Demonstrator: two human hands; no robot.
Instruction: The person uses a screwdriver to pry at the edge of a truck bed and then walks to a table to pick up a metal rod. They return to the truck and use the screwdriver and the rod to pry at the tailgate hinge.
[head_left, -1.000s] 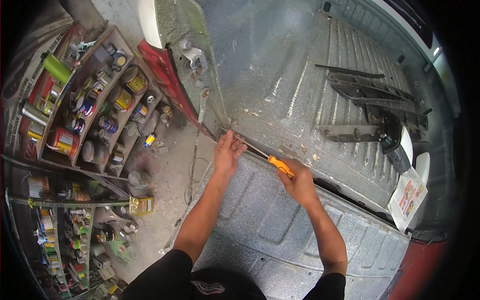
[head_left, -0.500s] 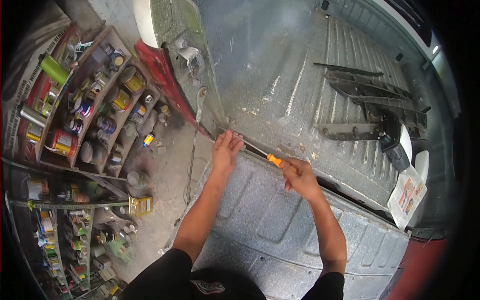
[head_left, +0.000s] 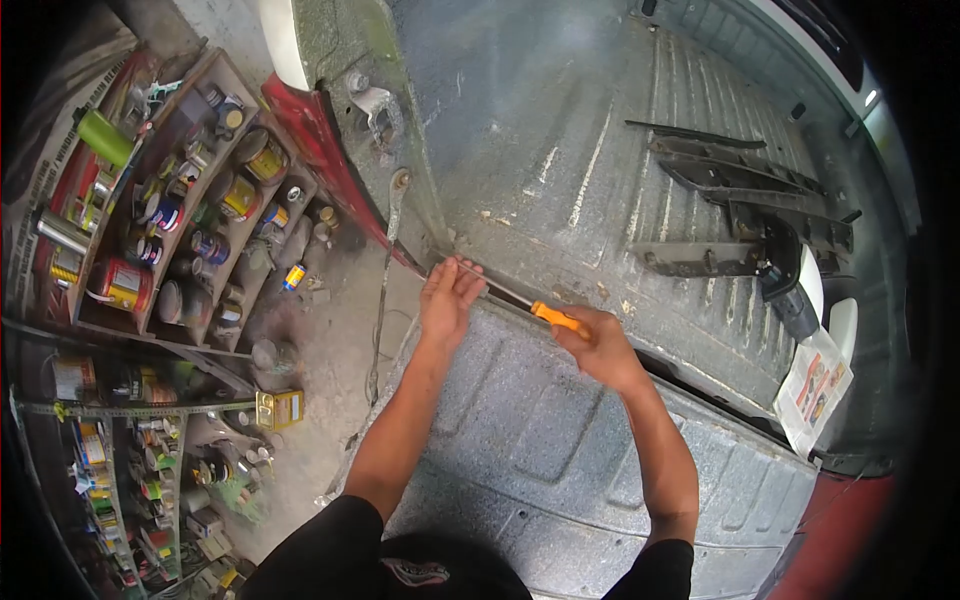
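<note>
An orange-handled screwdriver (head_left: 556,318) lies across the gap between the truck bed (head_left: 540,230) and the lowered tailgate (head_left: 560,420). Its handle is gripped in my right hand (head_left: 603,348), with the front part of the handle showing. At the far end of the metal shaft, my left hand (head_left: 450,300) pinches near the tip, at the left corner of the bed. The tip itself and whatever it touches are hidden by the fingers. Left of that hand hangs a tailgate strap (head_left: 390,240), attached to the bed's side post.
Black plastic trim pieces (head_left: 740,180), a side mirror (head_left: 790,275) and a newspaper sheet (head_left: 815,390) lie on the right of the bed. Shelves (head_left: 215,200) of paint cans stand at left. A yellow tin (head_left: 279,410) sits near the tailgate's left side.
My right hand has rotated around the handle and shifted slightly up, exposing more of the orange handle. My left hand stays near the tip, and the view has moved slightly.
</note>
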